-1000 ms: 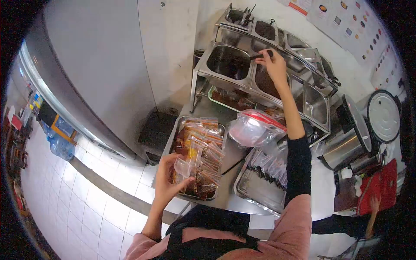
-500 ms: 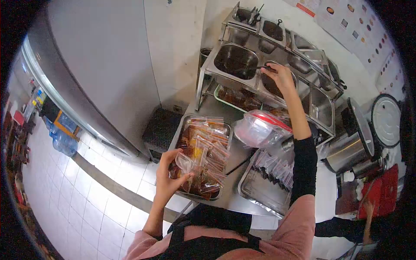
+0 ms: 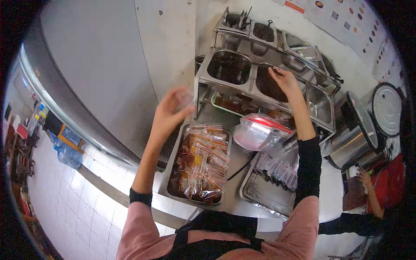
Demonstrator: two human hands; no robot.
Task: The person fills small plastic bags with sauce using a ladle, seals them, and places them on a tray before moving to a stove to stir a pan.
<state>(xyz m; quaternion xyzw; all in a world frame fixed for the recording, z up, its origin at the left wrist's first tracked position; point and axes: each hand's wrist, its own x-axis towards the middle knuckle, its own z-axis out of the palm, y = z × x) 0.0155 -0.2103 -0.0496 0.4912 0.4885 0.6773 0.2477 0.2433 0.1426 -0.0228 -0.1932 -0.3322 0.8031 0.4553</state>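
My left hand (image 3: 170,113) is raised beside the steel rack, smeared by motion, with a small clear plastic bag (image 3: 186,99) in its fingers. Over the second deep steel pan (image 3: 265,82) is my right hand (image 3: 284,82), its fingers pinched on what looks like the dark handle of a serving spoon; the rest of it cannot be made out against the dark contents. Left of that is another deep pan (image 3: 229,65) of dark sauce. Below my left hand, a steel tray (image 3: 170,184) holds several filled zip bags (image 3: 208,158) of reddish-brown and yellow contents.
A red-edged bag of clear plastic bags (image 3: 260,132) lies mid-table. Beside it, a second tray (image 3: 264,197) holds small bags with dark contents (image 3: 277,169). A green-rimmed tray (image 3: 236,104) sits under the rack. At right are a large pot (image 3: 353,145) and another person's arm (image 3: 370,190).
My left hand has risen from the tray of filled bags towards the rack, carrying the clear bag. The dark handle no longer stretches across the left pan; my right hand stays over the second pan.
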